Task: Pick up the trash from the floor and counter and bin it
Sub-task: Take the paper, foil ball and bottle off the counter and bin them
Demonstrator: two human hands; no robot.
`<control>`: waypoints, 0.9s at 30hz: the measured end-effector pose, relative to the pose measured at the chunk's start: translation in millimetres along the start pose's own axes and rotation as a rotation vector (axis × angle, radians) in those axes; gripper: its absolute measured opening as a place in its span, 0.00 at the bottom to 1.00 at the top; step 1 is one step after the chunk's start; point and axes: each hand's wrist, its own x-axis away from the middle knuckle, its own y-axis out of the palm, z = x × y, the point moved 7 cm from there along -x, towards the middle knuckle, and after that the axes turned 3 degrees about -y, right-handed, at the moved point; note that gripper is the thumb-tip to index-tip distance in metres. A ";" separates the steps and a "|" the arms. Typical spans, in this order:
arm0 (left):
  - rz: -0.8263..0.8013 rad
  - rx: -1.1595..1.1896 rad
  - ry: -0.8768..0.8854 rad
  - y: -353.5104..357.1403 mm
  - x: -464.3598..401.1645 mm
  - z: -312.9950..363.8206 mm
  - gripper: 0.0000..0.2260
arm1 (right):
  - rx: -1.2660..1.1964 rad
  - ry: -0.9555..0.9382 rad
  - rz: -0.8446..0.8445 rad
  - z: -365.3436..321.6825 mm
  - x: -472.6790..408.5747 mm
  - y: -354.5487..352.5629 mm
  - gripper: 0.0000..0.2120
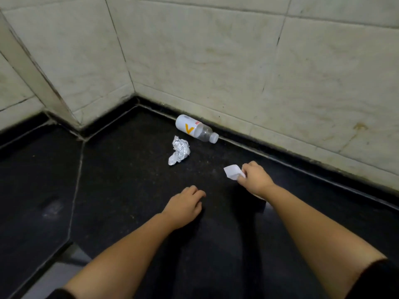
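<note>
A clear plastic bottle [195, 128] with a white label and white cap lies on its side against the wall's foot on the black counter [121, 169]. A crumpled ball of silver foil [179, 150] rests just in front of it. My right hand [254, 176] is shut on a piece of white paper [232, 172], to the right of the foil. My left hand [185, 202] hovers low over the dark surface with fingers loosely curled, holding nothing, below the foil.
Pale tiled walls [216, 61] meet in a corner behind the trash. A pillar edge [32, 67] juts in at the left. The counter's front edge [49, 257] drops off at the lower left.
</note>
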 end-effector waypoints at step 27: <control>-0.042 0.062 -0.179 -42.9 -105.5 -157.1 0.29 | 0.107 0.148 0.076 -90.3 -128.7 11.9 0.20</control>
